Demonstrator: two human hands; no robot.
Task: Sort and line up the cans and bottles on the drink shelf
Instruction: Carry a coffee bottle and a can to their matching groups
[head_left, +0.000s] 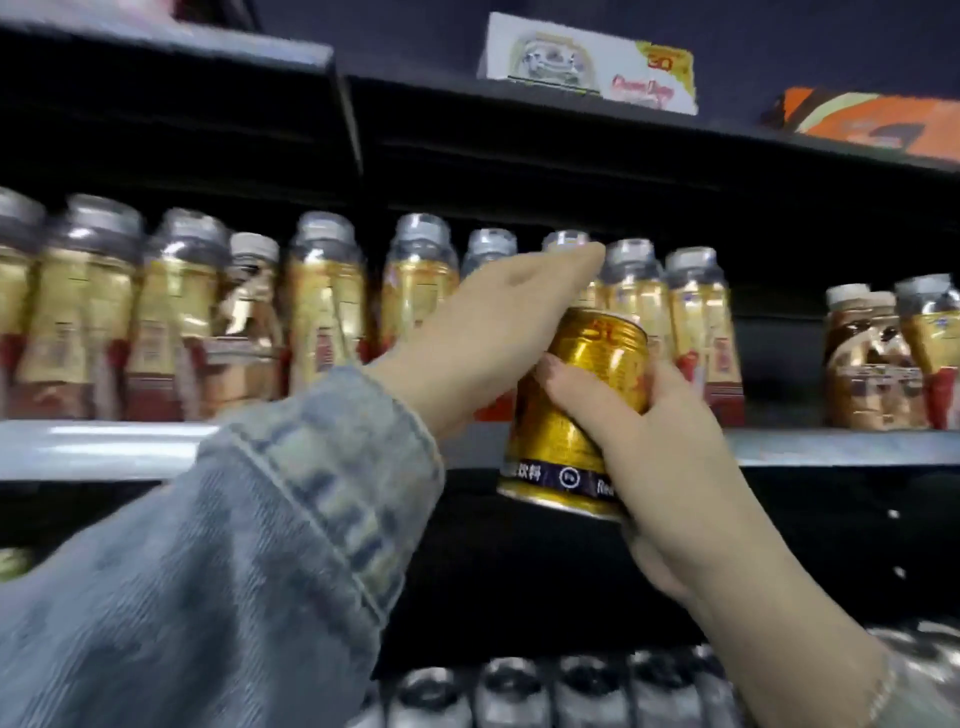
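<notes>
My right hand (670, 457) grips a gold can (576, 415) with a dark band near its base, held tilted in front of the middle shelf's edge (104, 447). My left hand (498, 332), in a denim sleeve, reaches over the can's top toward a row of gold-labelled bottles (322, 306) with silvery caps. Its fingers are stretched out and touch a bottle cap (566, 241) in that row. Whether the left palm touches the can is hidden.
Brown-labelled bottles (872, 364) stand at the shelf's right end, one more (249, 322) sits among the gold ones at left. A gap lies between the two groups. Silver can tops (587, 686) fill the shelf below. Boxes (587, 62) lie on the top shelf.
</notes>
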